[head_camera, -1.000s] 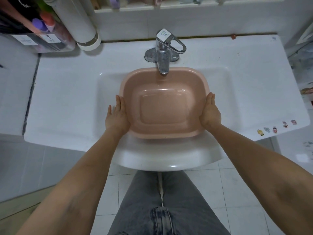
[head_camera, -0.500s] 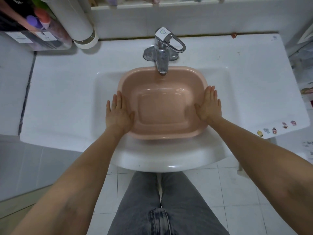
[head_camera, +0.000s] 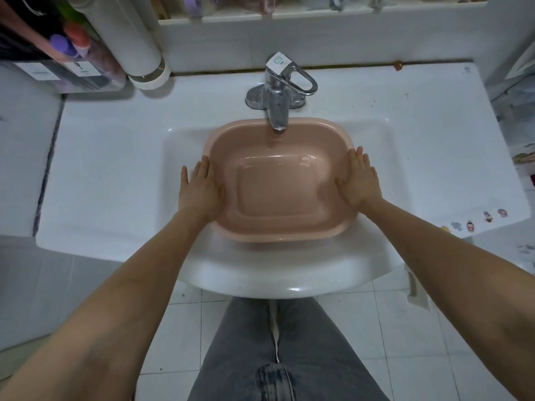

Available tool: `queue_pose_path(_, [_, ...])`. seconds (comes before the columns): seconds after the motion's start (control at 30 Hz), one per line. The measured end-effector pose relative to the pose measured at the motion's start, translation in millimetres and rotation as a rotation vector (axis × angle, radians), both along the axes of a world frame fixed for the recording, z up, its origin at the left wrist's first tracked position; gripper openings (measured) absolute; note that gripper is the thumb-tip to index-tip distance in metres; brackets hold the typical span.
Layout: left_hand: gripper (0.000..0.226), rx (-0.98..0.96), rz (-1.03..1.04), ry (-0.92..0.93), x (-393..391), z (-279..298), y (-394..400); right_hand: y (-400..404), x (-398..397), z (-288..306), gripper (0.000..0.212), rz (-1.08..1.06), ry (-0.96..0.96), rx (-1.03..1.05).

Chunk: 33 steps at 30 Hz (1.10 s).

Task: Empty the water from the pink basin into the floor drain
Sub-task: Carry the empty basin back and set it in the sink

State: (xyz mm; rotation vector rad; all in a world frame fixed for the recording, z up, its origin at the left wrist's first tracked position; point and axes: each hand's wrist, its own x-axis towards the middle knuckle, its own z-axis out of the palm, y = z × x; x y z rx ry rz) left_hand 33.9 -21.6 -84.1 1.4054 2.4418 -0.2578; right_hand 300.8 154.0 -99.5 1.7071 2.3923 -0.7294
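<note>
The pink basin (head_camera: 278,192) sits inside the white sink (head_camera: 275,273), right under the faucet (head_camera: 278,102), with shallow clear water in it. My left hand (head_camera: 199,192) lies flat on the basin's left rim, fingers stretched forward and thumb against the inner wall. My right hand (head_camera: 359,183) lies the same way on the right rim, thumb inside. Neither hand has its fingers curled under the rim. The basin rests level in the sink. No floor drain is in view.
The chrome faucet spout hangs over the basin's far edge. A rack of bottles (head_camera: 72,62) and a white cylinder (head_camera: 130,39) stand at the back left. My legs in grey jeans (head_camera: 275,357) stand on the white tiled floor (head_camera: 390,328) below the sink.
Both hands slid forward along the basin's sides and turned palm-down onto the rim, thumbs now inside. The basin has stayed in place in the sink.
</note>
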Motion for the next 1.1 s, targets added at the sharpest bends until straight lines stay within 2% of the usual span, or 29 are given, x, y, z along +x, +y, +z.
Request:
queue_pose_path(0.17, [0.065,0.112,-0.033,-0.019,-10,1,30,17,-12,4,0.076,0.035,0.04,0.168])
queue_pose_path(0.4, [0.067,0.257,-0.091,-0.033,-13,-14,70,45,-37,-7,0.079,0.217,-0.032,0.249])
queue_pose_path(0.67, [0.068,0.153,-0.12,0.046,-14,-26,95,53,-53,-13,0.083,0.282,-0.183,0.216])
queue_pose_path(0.77, [0.067,0.176,-0.138,0.053,-9,-22,100,50,-65,-6,0.082,0.363,-0.176,0.315])
queue_pose_path(0.87, [0.067,0.163,-0.194,0.002,-4,-22,106,45,-79,-7,0.086,0.454,-0.18,0.257])
queue_pose_path(0.97, [0.069,0.157,-0.181,-0.023,-5,-21,108,46,-81,-9,0.087,0.45,-0.203,0.255])
queue_pose_path(1.1, [0.067,0.196,-0.221,0.045,-5,-13,108,45,-85,-5,0.086,0.426,-0.154,0.307])
